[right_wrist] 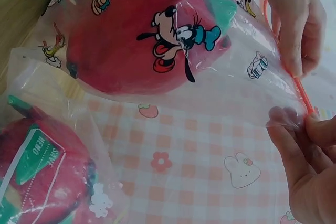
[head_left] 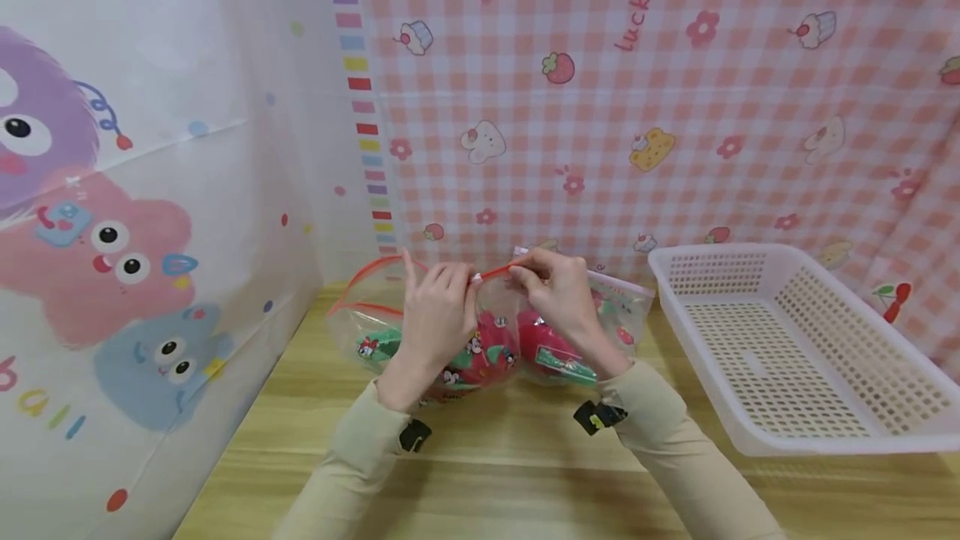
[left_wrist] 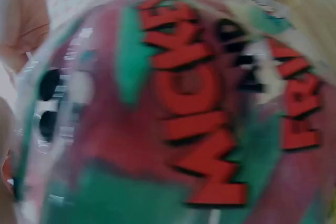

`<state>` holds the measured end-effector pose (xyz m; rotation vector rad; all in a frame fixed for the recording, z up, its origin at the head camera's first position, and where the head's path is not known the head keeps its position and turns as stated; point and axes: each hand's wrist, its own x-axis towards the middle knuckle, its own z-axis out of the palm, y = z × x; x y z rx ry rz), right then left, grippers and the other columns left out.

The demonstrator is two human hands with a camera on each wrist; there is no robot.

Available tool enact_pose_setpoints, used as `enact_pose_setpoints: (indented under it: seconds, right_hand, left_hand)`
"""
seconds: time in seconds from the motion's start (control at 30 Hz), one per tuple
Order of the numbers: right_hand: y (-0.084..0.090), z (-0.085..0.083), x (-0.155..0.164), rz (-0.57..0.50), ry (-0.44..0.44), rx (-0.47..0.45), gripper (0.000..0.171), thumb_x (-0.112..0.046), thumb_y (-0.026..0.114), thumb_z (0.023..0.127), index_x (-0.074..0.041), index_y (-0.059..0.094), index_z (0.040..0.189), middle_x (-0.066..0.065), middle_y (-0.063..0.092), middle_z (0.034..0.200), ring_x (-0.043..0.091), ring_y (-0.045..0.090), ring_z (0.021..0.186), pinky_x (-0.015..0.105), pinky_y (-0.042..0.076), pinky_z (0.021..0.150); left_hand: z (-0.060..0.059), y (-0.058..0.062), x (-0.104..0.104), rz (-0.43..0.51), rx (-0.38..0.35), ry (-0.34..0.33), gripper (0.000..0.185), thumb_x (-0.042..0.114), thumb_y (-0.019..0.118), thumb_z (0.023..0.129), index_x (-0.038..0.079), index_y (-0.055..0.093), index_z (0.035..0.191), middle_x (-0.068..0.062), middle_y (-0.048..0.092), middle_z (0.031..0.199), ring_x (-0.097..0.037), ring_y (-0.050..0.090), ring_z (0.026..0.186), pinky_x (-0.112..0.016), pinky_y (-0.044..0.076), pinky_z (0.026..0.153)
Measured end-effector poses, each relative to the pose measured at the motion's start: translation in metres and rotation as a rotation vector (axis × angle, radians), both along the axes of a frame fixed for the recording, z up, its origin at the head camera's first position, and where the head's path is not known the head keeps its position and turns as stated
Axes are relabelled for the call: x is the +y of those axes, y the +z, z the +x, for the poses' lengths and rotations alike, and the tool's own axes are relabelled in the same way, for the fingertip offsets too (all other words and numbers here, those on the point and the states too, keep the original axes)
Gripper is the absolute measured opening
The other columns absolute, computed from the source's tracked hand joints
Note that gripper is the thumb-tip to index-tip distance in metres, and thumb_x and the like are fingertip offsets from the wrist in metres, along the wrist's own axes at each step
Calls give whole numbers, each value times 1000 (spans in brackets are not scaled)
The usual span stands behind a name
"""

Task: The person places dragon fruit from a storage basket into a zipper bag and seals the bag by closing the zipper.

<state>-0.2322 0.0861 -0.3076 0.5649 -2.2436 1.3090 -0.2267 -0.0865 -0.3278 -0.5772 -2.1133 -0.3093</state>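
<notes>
A clear zip bag point(head_left: 495, 357) with cartoon prints and an orange-red seal strip holds something red and green. Along its top edge, my left hand point(head_left: 441, 311) pinches the strip near the middle, index finger pointing up. My right hand point(head_left: 558, 290) pinches the right end of the same strip between thumb and fingers, clearly seen in the right wrist view. Left of my left hand the bag's mouth gapes; between the hands the strip runs as a single line. Lettering on the bag fills the left wrist view, blurred. Behind my right hand lies a second zip bag point(head_left: 626, 307) with red and green contents.
A white perforated plastic basket point(head_left: 712, 382) stands on the right of the wood-grain table point(head_left: 510, 465). A pink checked cloth point(head_left: 637, 107) hangs at the back, and a white cartoon-printed sheet point(head_left: 247, 215) hangs along the left.
</notes>
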Motion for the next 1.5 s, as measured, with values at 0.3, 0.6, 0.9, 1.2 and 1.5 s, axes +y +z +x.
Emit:
enact_pose_setpoints:
  seconds: [0.3,0.6,0.9,1.2,1.5]
  right_hand:
    - [-2,-2,4,-23,-26,23,11,-8,63,90,-3,73,89,13,73,77,20,69,66,22,50,53]
    - [-9,-13,17,-93,-136,-25,11,-9,66,88,-1,74,89,16,72,79,24,65,64,18,46,52]
    - [-15,-13,31,-118,-127,-125,12,-12,64,90,-4,73,91,15,72,83,12,62,65,20,50,56]
    - [-28,-1,58,-92,29,-271,17,-10,60,93,2,69,96,21,70,85,11,66,68,29,58,64]
    - [-38,10,92,48,254,-414,18,-8,56,94,7,66,99,19,68,87,8,67,74,34,58,72]
  left_hand:
    - [-6,-4,0,-14,112,-3,14,22,61,91,11,68,89,-5,73,88,-23,66,93,-74,19,104]
    - [-2,-2,-48,39,84,72,15,23,62,90,9,65,87,-9,74,84,-29,67,101,-73,13,107]
    - [17,-5,-86,52,42,92,14,19,66,88,5,67,87,-13,74,87,-31,69,88,-67,25,108]
    - [44,5,-113,84,-73,110,10,12,69,84,4,65,81,-12,70,73,-31,66,66,-65,39,98]
    - [77,19,-121,-23,-631,-146,7,22,66,87,17,70,83,4,68,70,0,27,48,-20,33,49]
